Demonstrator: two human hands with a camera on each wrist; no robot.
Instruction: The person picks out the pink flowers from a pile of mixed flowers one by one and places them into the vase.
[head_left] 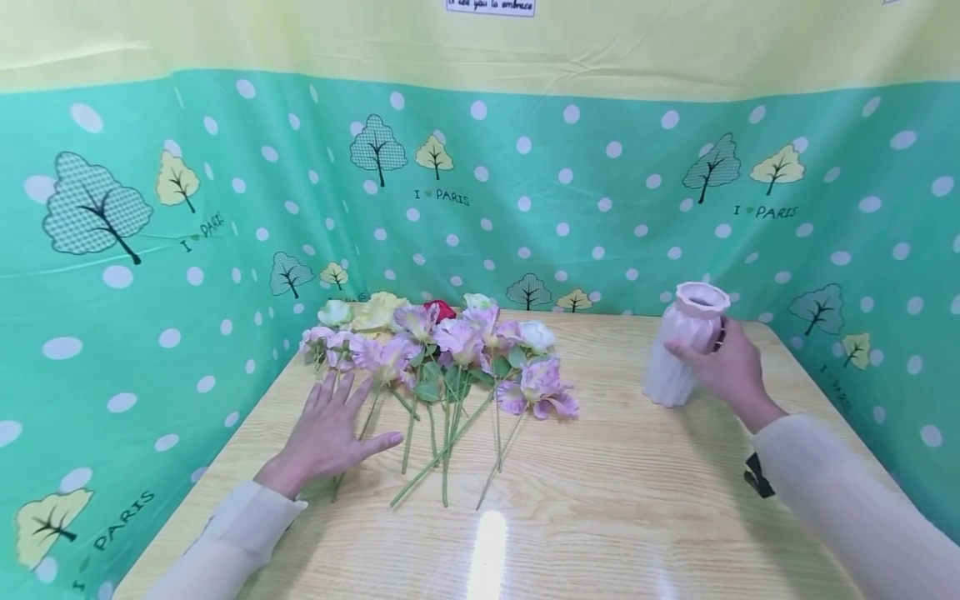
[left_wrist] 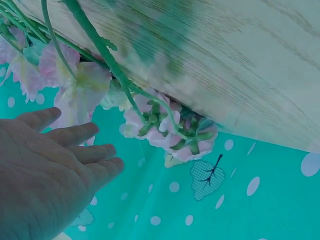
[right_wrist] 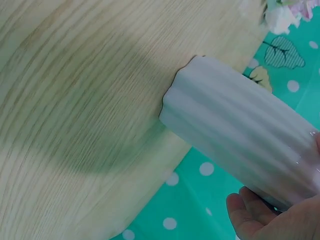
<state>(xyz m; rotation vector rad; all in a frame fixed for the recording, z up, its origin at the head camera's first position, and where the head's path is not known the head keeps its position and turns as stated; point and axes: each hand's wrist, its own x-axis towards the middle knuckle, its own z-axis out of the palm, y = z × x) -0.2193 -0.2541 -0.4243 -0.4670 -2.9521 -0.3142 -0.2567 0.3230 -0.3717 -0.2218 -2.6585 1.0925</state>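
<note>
My right hand (head_left: pixel 723 367) grips a pale pink ribbed vase (head_left: pixel 675 358) around its upper body, at the right of the table. In the right wrist view the vase (right_wrist: pixel 235 125) shows its fluted side, with fingers curled at its edge; whether its base touches the wood I cannot tell. On the left, my left hand (head_left: pixel 326 433) is spread with straight fingers beside a pile of artificial flowers (head_left: pixel 457 342). Most are lilac, with some white, yellow and one red bloom. Their green stems (head_left: pixel 446 450) point toward me. The left wrist view shows pink blossoms (left_wrist: pixel 192 140) beyond the fingertips, and the palm holds nothing.
The light wood table (head_left: pixel 600 483) carries a bright reflection near its front. Green polka-dot cloth (head_left: pixel 480 217) with tree prints hangs along the back and both sides. A small black object (head_left: pixel 757 477) shows beneath the right sleeve.
</note>
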